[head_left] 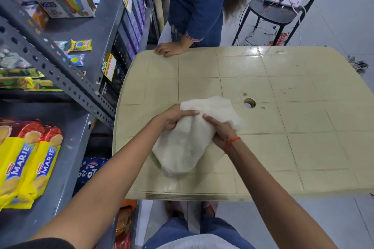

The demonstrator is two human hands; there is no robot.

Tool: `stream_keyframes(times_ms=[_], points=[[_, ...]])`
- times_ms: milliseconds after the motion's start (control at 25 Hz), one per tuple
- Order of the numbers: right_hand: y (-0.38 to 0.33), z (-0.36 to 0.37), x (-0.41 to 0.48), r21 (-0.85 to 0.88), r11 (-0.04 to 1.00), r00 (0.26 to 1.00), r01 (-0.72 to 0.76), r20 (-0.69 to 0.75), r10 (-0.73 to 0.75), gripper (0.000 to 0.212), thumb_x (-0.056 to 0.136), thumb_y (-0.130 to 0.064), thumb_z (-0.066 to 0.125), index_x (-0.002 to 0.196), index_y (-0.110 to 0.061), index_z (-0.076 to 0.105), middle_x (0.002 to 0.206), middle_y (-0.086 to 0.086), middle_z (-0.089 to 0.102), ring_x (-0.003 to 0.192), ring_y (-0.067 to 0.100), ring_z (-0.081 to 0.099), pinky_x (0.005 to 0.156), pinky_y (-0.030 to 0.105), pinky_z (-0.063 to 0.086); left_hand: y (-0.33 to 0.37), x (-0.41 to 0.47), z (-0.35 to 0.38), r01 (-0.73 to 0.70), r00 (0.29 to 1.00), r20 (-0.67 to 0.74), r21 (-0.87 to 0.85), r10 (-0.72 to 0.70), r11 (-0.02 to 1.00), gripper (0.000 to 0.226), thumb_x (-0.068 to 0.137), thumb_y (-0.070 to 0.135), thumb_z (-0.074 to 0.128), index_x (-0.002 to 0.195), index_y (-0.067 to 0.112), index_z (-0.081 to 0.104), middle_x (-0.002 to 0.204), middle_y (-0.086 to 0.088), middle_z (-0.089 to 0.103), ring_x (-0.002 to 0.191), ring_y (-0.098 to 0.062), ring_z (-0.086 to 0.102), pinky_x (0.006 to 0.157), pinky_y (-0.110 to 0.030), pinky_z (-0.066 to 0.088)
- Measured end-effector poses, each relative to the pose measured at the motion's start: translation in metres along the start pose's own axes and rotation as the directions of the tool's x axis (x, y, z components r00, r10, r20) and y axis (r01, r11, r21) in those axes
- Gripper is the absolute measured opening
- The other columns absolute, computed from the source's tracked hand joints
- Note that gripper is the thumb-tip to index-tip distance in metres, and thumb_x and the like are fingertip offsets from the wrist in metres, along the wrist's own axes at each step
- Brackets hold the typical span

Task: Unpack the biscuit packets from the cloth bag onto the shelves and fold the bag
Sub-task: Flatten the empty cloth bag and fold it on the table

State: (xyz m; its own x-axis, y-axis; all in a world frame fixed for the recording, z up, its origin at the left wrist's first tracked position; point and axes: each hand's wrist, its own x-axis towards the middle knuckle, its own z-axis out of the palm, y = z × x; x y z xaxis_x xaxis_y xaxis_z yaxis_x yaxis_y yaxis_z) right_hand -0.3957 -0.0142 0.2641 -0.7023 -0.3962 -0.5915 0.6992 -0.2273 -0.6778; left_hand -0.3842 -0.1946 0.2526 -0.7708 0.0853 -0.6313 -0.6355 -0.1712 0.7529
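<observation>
The white cloth bag (pixel 188 143) lies bunched on the beige plastic table (pixel 283 147), near its front left. My left hand (pixel 174 117) grips the bag's upper left edge. My right hand (pixel 220 129) holds its right side, thumb on top. Both hands pinch the cloth close together. Yellow and red Marie biscuit packets (pixel 26 161) lie side by side on the grey metal shelf (pixel 68 168) at my left. A blue biscuit packet (pixel 91 168) sits on a lower shelf.
A person in dark blue stands at the table's far side, one hand (pixel 168 49) resting on its edge. A black chair (pixel 283 6) with a power strip stands at the back right. Upper shelves hold small snack packets (pixel 80 45) and a carton (pixel 66 6).
</observation>
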Motion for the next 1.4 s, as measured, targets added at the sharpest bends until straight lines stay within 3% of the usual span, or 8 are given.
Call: stream_keyframes(times_ms=[360, 600, 800, 960, 1120, 1200, 1280, 1400], points=[[-0.106, 0.061, -0.004, -0.394, 0.838, 0.921, 0.377, 0.256, -0.294, 0.036, 0.080, -0.010, 0.072, 0.115, -0.004, 0.064, 0.117, 0.021, 0.067, 0.111, 0.034, 0.064, 0.095, 0.047, 0.053, 0.083, -0.056, -0.008, -0.454, 0.885, -0.154, -0.079, 0.439, 0.888, 0.029, 0.074, 0.019, 0.078, 0.102, 0.013, 0.073, 0.105, -0.008, 0.074, 0.097, -0.020, 0.071, 0.084, -0.032, 0.057], [-0.043, 0.023, -0.015, -0.593, 0.662, 0.858, 0.458, 0.490, -0.155, 0.045, 0.078, -0.014, 0.076, 0.119, -0.025, 0.061, 0.115, -0.007, 0.070, 0.107, 0.007, 0.066, 0.083, 0.020, 0.056, -0.010, -0.086, -0.022, -0.383, 0.911, -0.105, 0.139, 0.398, 0.913, 0.045, 0.071, 0.015, 0.082, 0.113, 0.018, 0.069, 0.114, 0.000, 0.072, 0.105, -0.014, 0.067, 0.088, -0.025, 0.055], [0.076, -0.043, -0.018, -0.912, 0.389, 0.923, 0.127, 0.252, 0.291, 0.052, 0.078, -0.004, 0.072, 0.128, -0.002, 0.055, 0.126, 0.018, 0.062, 0.111, 0.024, 0.059, 0.101, 0.038, 0.049, -0.159, -0.113, 0.002, -0.028, 0.986, -0.162, 0.092, 0.043, 0.995, 0.038, 0.072, 0.011, 0.081, 0.106, 0.018, 0.068, 0.091, 0.015, 0.076, 0.088, -0.002, 0.070, 0.068, -0.006, 0.050], [0.083, -0.050, -0.016, -0.847, 0.531, 0.916, -0.040, 0.181, 0.357, 0.052, 0.073, -0.036, 0.078, 0.118, -0.013, 0.064, 0.110, -0.002, 0.070, 0.106, 0.019, 0.064, 0.094, 0.031, 0.052, -0.172, -0.109, -0.004, 0.087, 0.948, -0.290, -0.162, -0.132, 0.983, 0.030, 0.078, 0.023, 0.077, 0.100, 0.005, 0.069, 0.081, 0.005, 0.076, 0.065, -0.003, 0.070, 0.054, -0.013, 0.051], [0.074, -0.029, -0.002, -0.720, 0.679, 0.990, -0.141, -0.116, 0.083, 0.040, 0.071, -0.048, 0.076, 0.083, -0.014, 0.059, 0.089, 0.004, 0.063, 0.087, 0.024, 0.063, 0.074, 0.037, 0.057, -0.147, -0.084, -0.014, 0.062, 0.769, -0.637, -0.011, -0.055, 0.998, 0.033, 0.071, 0.043, 0.079, 0.081, 0.016, 0.062, 0.078, 0.002, 0.065, 0.071, -0.016, 0.062, 0.061, -0.021, 0.047], [0.074, -0.021, 0.002, -0.781, 0.621, 0.972, -0.061, -0.187, -0.140, 0.046, 0.071, -0.048, 0.076, 0.093, -0.013, 0.056, 0.092, 0.002, 0.059, 0.089, 0.026, 0.061, 0.081, 0.041, 0.055, -0.134, -0.071, -0.014, 0.017, 0.684, -0.724, 0.136, 0.088, 0.991, 0.033, 0.072, 0.043, 0.078, 0.085, 0.022, 0.057, 0.085, 0.005, 0.063, 0.084, -0.018, 0.059, 0.077, -0.029, 0.047], [0.071, -0.013, 0.007, -0.836, 0.547, 0.959, -0.029, -0.178, -0.221, 0.050, 0.076, -0.044, 0.072, 0.110, -0.012, 0.055, 0.099, 0.001, 0.059, 0.094, 0.025, 0.059, 0.086, 0.039, 0.051, -0.118, -0.057, -0.015, 0.008, 0.685, -0.714, 0.204, 0.144, 0.979, 0.047, 0.076, 0.041, 0.076, 0.111, 0.014, 0.059, 0.108, -0.002, 0.066, 0.099, -0.022, 0.061, 0.089, -0.033, 0.050], [0.065, -0.006, 0.012, -0.807, 0.589, 0.962, 0.051, -0.118, -0.245, 0.022, 0.087, -0.026, 0.061, 0.070, -0.016, 0.051, 0.068, 0.000, 0.052, 0.075, 0.024, 0.049, 0.057, 0.031, 0.041, -0.098, -0.040, -0.014, 0.015, 0.696, -0.700, 0.238, 0.161, 0.971, 0.042, 0.081, 0.030, 0.073, 0.116, 0.009, 0.064, 0.114, -0.008, 0.067, 0.107, -0.025, 0.061, 0.090, -0.030, 0.046]])
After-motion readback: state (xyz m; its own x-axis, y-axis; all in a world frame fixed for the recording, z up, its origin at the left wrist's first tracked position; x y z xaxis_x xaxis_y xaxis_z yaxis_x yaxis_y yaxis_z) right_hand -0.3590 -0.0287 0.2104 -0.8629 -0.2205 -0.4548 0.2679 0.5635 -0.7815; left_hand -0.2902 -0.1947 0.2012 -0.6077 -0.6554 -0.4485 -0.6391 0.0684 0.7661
